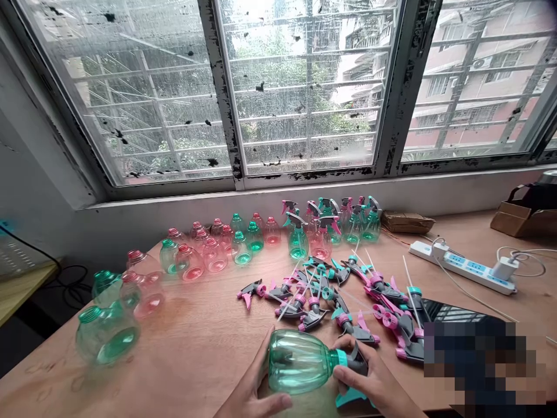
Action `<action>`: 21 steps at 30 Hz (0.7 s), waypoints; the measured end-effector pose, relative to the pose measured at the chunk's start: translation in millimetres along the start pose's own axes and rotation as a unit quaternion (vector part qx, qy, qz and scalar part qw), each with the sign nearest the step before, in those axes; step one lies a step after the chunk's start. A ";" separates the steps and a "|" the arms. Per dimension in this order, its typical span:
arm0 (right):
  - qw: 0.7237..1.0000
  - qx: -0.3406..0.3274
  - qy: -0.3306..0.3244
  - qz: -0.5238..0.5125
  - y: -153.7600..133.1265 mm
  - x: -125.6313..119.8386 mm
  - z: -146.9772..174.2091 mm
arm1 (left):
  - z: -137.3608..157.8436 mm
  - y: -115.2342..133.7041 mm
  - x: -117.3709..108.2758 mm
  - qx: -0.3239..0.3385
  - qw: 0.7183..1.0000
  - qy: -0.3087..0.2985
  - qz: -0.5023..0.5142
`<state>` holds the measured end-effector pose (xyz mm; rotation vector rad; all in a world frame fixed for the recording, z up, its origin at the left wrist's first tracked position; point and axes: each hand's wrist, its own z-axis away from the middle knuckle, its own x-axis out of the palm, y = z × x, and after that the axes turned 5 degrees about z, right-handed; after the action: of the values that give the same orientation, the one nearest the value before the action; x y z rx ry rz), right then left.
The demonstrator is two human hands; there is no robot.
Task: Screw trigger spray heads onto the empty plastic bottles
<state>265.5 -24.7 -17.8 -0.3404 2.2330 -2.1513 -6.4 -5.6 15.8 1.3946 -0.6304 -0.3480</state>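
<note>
A translucent green, ribbed plastic bottle [298, 361] lies on its side between the two hands, above the near edge of the table, its neck toward the right hand. The left hand [256, 380] is half curled, cupping the base with fingers and thumb apart. The right hand [369, 371] is closed around a grey plastic spray head with a teal collar [342, 358], which sits at the bottle's neck; a teal trigger [354, 397] shows below that hand.

Just beyond the hands lies a loose heap of grey, pink and teal plastic spray heads [314, 318], some with thin pale tubes. Farther past them stand bulbous green and pink bottles topped with spray heads [298, 241]. Left of the left hand, open-necked translucent pink and green bottles [107, 335] curve away toward the wall. Beyond the right hand are a white power strip [465, 268] and a brown wrapped parcel [407, 222]. All rest on a reddish-brown wooden table [187, 348], below a grimy metal-framed window [304, 87].
</note>
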 end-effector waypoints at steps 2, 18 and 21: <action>1.000 0.003 -0.001 0.001 -1.8 0.3 0.2 | 1.2 0.5 0.2 -0.001 1.000 0.006 -0.015; 1.000 0.005 0.005 0.009 -3.9 1.7 0.4 | 2.1 2.0 2.4 0.000 1.000 0.020 -0.019; 1.000 0.012 0.007 0.008 -4.9 2.1 0.1 | 2.7 3.9 6.3 0.015 0.999 0.030 -0.022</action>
<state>264.2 -25.2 -12.7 -0.3056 2.2077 -2.1781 -3.5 -10.8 21.0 1.4435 -0.5583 -0.3328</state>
